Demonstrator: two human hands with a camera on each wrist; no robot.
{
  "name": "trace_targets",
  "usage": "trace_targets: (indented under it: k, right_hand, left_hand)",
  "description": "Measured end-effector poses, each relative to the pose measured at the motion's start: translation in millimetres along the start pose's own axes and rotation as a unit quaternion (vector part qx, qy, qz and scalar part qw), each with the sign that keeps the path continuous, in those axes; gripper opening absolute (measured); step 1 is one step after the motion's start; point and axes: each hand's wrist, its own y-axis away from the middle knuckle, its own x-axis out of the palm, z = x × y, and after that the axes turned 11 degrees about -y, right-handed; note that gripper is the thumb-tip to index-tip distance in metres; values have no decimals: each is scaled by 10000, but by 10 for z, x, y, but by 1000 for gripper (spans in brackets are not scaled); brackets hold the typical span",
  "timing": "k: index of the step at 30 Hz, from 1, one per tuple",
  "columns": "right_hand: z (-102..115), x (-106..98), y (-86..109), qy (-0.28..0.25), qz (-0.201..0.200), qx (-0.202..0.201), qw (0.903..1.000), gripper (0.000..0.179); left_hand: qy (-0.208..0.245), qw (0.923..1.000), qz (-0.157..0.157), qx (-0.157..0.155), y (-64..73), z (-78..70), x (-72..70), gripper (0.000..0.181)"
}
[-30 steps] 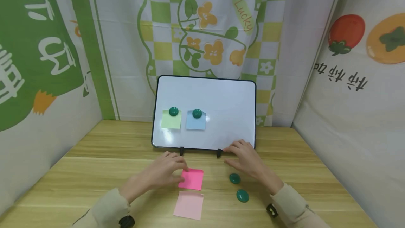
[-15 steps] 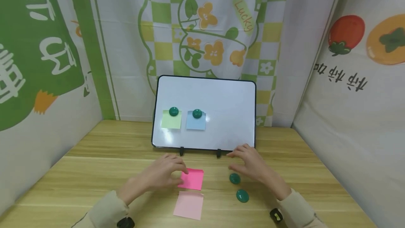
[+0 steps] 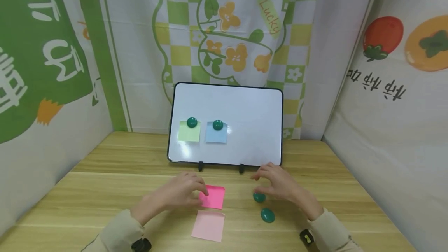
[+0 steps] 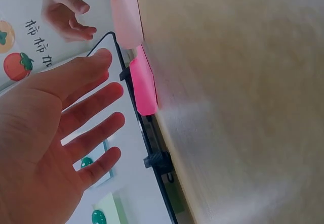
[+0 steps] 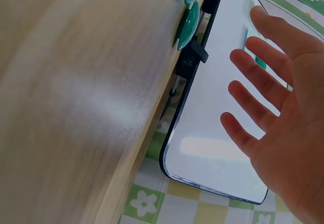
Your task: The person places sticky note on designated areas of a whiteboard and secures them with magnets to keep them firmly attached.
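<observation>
My left hand [image 3: 176, 191] hovers at the left side of a bright pink sticky note [image 3: 215, 197], its fingers overlapping the note in the head view. In the left wrist view that palm shows with nothing held and its fingers [image 4: 98, 105] loosely spread. A pale pink sticky note [image 3: 208, 226] lies nearer on the table. My right hand [image 3: 280, 186] hangs relaxed over the far one of two green round magnets [image 3: 259, 198], hiding a little of it. Nothing is in its fingers [image 5: 255, 90] in the right wrist view. The second green magnet [image 3: 267, 215] lies nearer.
A whiteboard [image 3: 253, 127] stands on black feet [image 3: 241, 168] at the back of the wooden table [image 3: 105, 189]. On it are a green note [image 3: 189, 135] and a blue note [image 3: 216, 137], each under a green magnet. Patterned curtains surround the table.
My right hand has drawn back from the whiteboard's lower edge, toward me and slightly right, over the far magnet. My left hand has barely moved. Notes and magnets lie as before.
</observation>
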Motion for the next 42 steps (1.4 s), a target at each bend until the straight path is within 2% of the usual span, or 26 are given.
trace_targets:
  k: [5, 10, 15, 25, 33, 42]
  right_hand:
    - [-31, -6, 21, -178, 392, -62, 9991, 33]
    - [-59, -19, 45, -506, 846, 62, 9951, 34]
    - [-76, -45, 58, -661, 1112, 32, 9916, 34]
    - [-139, -60, 95, -891, 1445, -11, 9855, 37]
    - [-137, -59, 119, -1153, 1666, 282, 9789, 39]
    - [-209, -43, 158, -1586, 1640, 206, 9734, 39]
  left_hand:
    - [-9, 10000, 22, 26, 8, -26, 11, 21]
    - [0, 10000, 38, 76, 17, -31, 16, 21]
    - [18, 10000, 28, 65, 26, -40, 1, 21]
    - [22, 9999, 154, 60, 25, -33, -3, 19]
    - [64, 9995, 300, 68, 21, -35, 3, 15]
    - [198, 9988, 449, -52, 28, -56, 7, 12]
